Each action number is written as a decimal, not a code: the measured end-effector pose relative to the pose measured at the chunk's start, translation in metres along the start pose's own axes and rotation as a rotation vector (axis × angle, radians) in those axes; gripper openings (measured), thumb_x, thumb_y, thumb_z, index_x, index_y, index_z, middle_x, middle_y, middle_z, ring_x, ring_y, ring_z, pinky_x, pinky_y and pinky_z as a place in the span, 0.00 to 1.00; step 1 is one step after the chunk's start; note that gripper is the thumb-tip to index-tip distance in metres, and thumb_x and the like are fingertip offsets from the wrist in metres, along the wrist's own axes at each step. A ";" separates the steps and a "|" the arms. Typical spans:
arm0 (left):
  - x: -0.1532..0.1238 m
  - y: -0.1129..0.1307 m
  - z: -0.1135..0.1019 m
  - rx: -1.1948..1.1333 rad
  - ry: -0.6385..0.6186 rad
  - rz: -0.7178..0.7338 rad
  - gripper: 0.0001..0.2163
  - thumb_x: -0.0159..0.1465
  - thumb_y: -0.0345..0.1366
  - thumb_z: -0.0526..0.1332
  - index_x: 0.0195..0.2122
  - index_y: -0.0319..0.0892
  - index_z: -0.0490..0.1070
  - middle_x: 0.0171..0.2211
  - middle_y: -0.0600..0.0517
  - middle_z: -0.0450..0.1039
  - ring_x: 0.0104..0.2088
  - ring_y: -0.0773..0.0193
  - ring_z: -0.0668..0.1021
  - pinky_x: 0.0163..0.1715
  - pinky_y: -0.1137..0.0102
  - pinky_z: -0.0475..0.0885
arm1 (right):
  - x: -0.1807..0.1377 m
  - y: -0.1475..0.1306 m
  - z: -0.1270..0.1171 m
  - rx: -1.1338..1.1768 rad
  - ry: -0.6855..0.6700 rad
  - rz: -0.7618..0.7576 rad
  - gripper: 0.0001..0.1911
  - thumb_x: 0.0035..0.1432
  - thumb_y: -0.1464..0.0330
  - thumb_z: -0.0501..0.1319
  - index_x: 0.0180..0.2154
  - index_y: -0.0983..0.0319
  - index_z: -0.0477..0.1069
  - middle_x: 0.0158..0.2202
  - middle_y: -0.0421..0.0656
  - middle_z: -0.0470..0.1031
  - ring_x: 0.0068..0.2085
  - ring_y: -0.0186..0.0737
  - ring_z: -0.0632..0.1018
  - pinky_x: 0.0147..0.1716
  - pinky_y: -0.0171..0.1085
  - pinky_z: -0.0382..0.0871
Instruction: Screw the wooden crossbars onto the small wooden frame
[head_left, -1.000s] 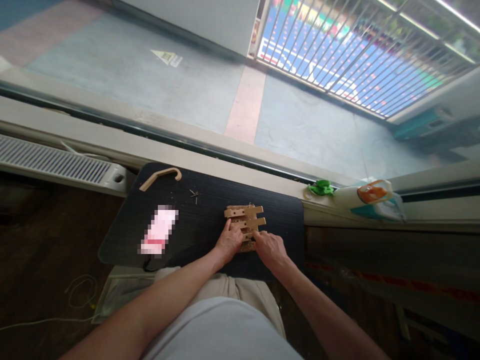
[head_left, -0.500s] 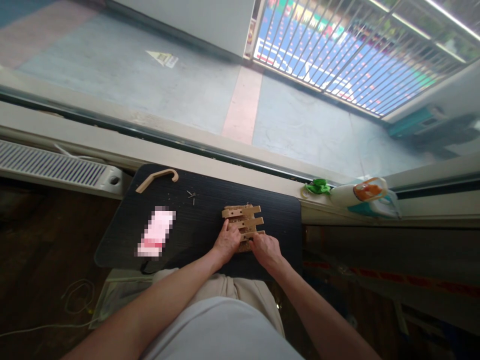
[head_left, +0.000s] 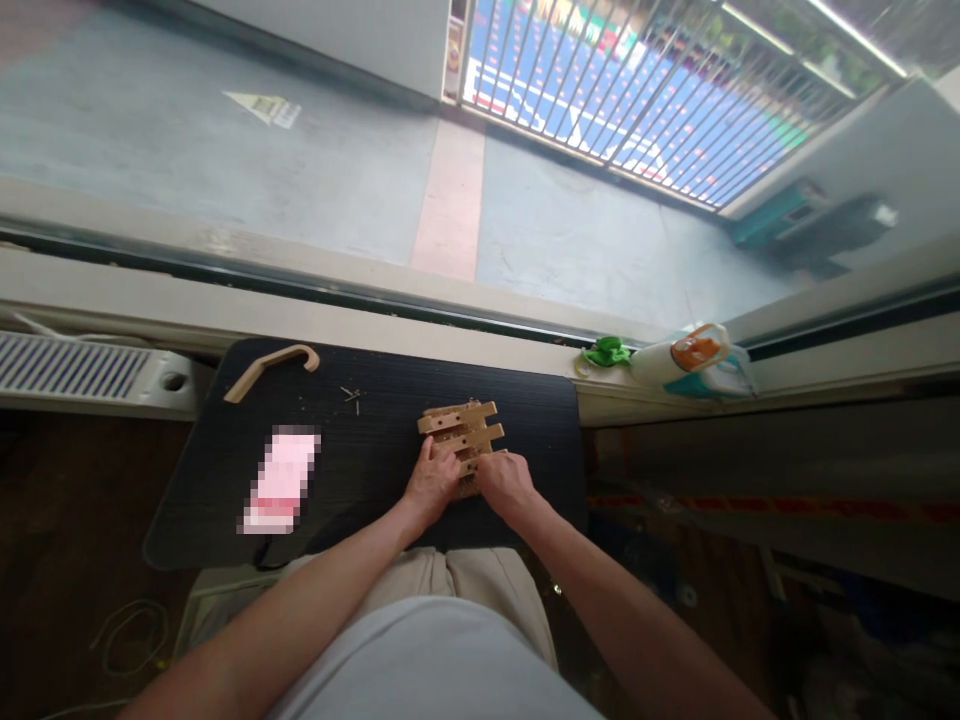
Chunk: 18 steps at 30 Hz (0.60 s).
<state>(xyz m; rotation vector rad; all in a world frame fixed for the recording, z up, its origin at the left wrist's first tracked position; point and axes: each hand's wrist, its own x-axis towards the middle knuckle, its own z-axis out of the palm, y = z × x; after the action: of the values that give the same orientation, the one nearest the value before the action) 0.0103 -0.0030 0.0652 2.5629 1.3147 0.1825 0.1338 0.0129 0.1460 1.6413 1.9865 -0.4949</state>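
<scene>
A small wooden assembly of crossed slats (head_left: 461,430) lies on a black table (head_left: 367,470) in front of me. My left hand (head_left: 429,486) rests on its left near corner with the fingers curled against the slats. My right hand (head_left: 507,484) is closed over its near right edge, fingers bent down on the wood. Both hands touch the same piece and hide its near half.
A curved wooden part (head_left: 270,367) lies at the table's far left, a few small screws (head_left: 351,397) near it, and a pink blurred card (head_left: 281,480) at the left. On the window sill stand a white bottle (head_left: 686,358) and a green item (head_left: 606,351). A radiator grille (head_left: 67,365) is left.
My right hand has slid left and closed over the assembly's near edge. The camera view has shifted, so everything sits lower left in the picture.
</scene>
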 end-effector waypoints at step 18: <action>0.000 -0.001 -0.002 -0.032 0.040 0.019 0.08 0.57 0.25 0.52 0.30 0.39 0.70 0.31 0.45 0.72 0.40 0.57 0.70 0.51 0.53 0.55 | -0.001 -0.004 -0.007 -0.054 -0.067 -0.121 0.13 0.55 0.77 0.51 0.30 0.66 0.74 0.31 0.51 0.76 0.34 0.40 0.76 0.33 0.36 0.66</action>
<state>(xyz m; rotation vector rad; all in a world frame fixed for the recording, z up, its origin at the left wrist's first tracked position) 0.0096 -0.0023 0.0665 2.5579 1.2914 0.2572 0.1285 0.0155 0.1516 1.4598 2.0395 -0.5284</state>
